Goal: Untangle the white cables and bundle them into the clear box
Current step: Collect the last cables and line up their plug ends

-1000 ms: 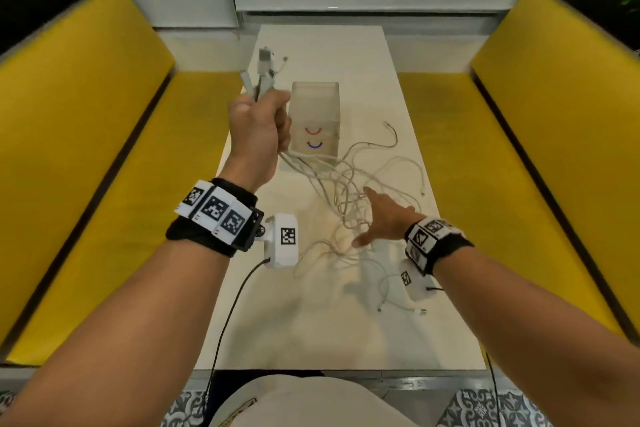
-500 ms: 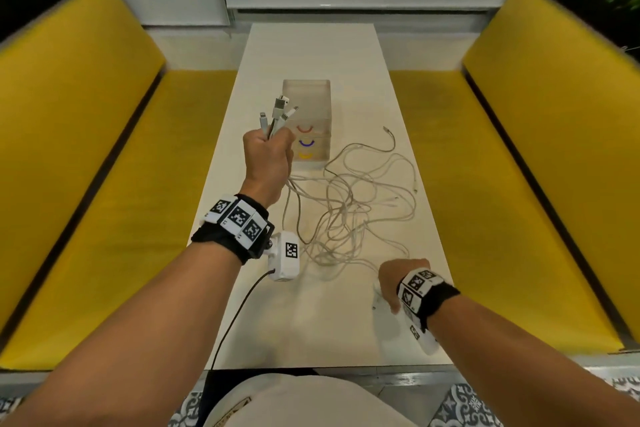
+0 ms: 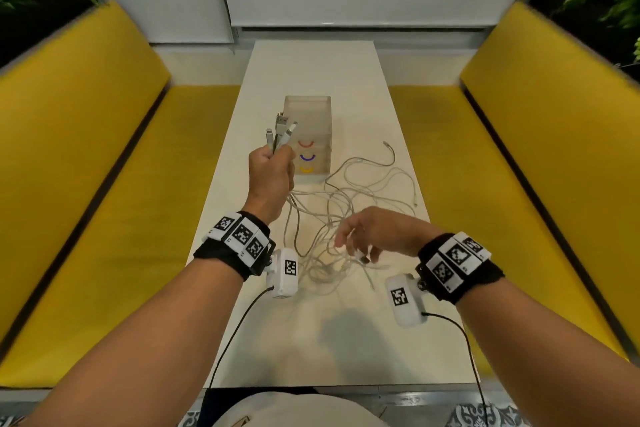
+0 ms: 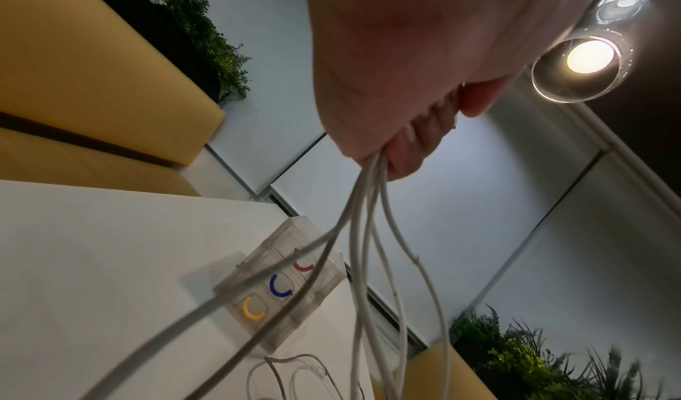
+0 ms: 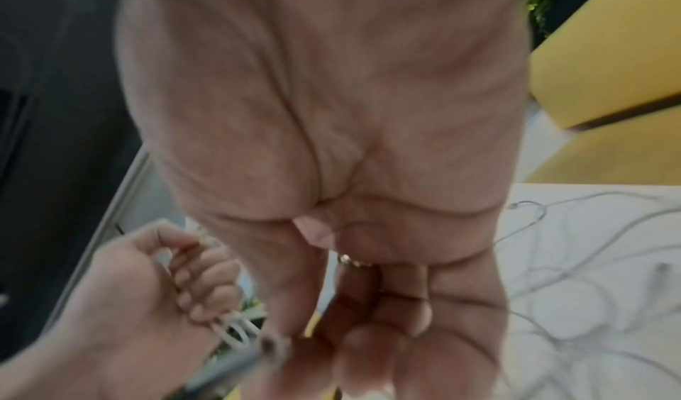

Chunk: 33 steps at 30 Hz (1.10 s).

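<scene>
My left hand (image 3: 272, 166) is raised above the table and grips a bunch of white cables just below their plugs (image 3: 282, 130), which stick up in front of the clear box (image 3: 310, 114). The left wrist view shows those cables (image 4: 368, 231) hanging from the fist toward the box (image 4: 283, 284), which has red, blue and yellow arcs on it. The rest of the white cable tangle (image 3: 349, 198) lies on the table. My right hand (image 3: 355, 248) hovers over the tangle's near side, fingers curled, pinching a cable end (image 3: 362, 256); that end (image 5: 272, 345) looks blurred.
The narrow white table (image 3: 311, 340) runs away from me between two yellow benches (image 3: 104, 218) (image 3: 519, 201). One loose cable end (image 3: 388, 146) lies to the right of the box. Black sensor leads hang from both wrists toward the front edge.
My right hand has risen from the table near the front edge and moved left over the tangle, lifting a cable end. My left hand has lowered and holds the same bunch.
</scene>
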Each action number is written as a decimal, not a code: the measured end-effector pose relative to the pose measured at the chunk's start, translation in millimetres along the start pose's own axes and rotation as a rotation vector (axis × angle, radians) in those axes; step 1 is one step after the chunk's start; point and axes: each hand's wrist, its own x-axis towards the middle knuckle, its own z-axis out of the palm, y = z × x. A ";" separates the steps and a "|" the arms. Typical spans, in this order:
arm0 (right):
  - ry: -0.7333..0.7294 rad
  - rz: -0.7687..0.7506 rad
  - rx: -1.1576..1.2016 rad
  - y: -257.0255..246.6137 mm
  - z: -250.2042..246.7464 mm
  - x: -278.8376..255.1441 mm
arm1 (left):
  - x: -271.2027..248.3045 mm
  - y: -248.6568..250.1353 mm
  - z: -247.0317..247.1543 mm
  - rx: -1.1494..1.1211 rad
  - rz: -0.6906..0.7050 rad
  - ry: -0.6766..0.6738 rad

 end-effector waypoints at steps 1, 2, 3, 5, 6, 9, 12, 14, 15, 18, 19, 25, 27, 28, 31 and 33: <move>0.017 -0.060 0.073 -7.9 -2.7 -0.4 | -0.6 -0.5 0.5 -0.018 -0.004 -0.022; 0.046 -0.112 0.132 -15.0 -5.9 0.4 | -0.9 -0.4 1.5 -0.048 -0.008 -0.051; 0.080 -0.156 0.177 -20.8 -7.6 1.7 | -1.7 -0.9 1.8 -0.089 -0.016 -0.085; 0.189 -0.214 0.201 -31.6 -7.6 6.2 | -3.9 -0.8 3.6 -0.158 -0.048 -0.137; 0.263 -0.236 0.221 -36.3 -5.8 9.1 | -5.8 -0.7 4.5 -0.176 -0.066 -0.150; 0.508 -0.273 0.389 -50.4 0.7 17.0 | -10.6 -2.2 9.5 -0.198 -0.090 -0.139; 0.678 -0.290 0.468 -61.4 5.6 26.4 | -14.8 -3.6 16.8 -0.165 -0.055 -0.098; 0.702 -0.304 0.471 -68.6 10.8 30.3 | -19.3 -4.2 22.0 -0.133 -0.016 -0.095; 0.704 -0.308 0.480 -71.8 13.5 31.5 | -20.8 -4.6 23.9 -0.111 0.003 -0.096; 0.726 -0.305 0.535 -79.0 19.9 34.8 | -19.8 -9.3 26.8 0.002 0.049 -0.108; 0.741 -0.296 0.532 -80.4 21.2 35.8 | -18.2 -11.3 26.7 0.046 0.057 -0.106; 0.720 -0.357 0.510 -74.8 23.2 37.1 | -13.2 -11.2 25.9 0.179 0.094 -0.022; 0.655 -0.384 0.470 -70.6 25.3 37.0 | -9.7 -6.0 25.7 0.179 0.091 0.046; 0.641 -0.378 0.413 -65.7 27.4 38.4 | -7.4 -2.8 25.2 0.172 0.090 0.084; 0.673 -0.319 0.110 -38.8 36.1 43.6 | -2.3 10.5 24.3 0.078 0.090 0.136; 0.673 -0.300 0.048 -10.8 43.3 46.7 | 0.5 19.8 22.8 -0.072 0.064 0.141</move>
